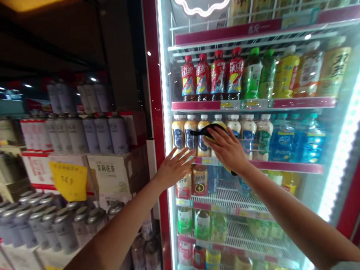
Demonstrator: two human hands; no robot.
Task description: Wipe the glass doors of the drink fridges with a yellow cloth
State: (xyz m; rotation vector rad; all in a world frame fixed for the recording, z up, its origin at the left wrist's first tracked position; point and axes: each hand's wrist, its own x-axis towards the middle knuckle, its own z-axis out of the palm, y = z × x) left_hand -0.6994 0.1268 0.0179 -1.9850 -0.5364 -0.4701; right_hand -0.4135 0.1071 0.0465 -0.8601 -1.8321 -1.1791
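Note:
My right hand (228,148) presses a black-edged cloth (213,130) with some yellow against the glass door (192,208) of a lit drinks fridge. Part of the cloth lies hidden under my palm, and a dark bit pokes out below the wrist. My left hand (175,166) is open with its fingers spread, at the glass near the door's left side; it holds nothing. Behind the glass, around both hands, stand white-capped bottles (178,131) with yellow and blue labels. Lower down are orange-brown drinks (199,182).
The fridge's red frame (157,110) runs up the left of the door. Red-capped bottles (218,73) fill part of a higher shelf. At left, stacked cartons (108,170) carry several grey-lilac cans (119,133), with a yellow price sign (68,180) in front.

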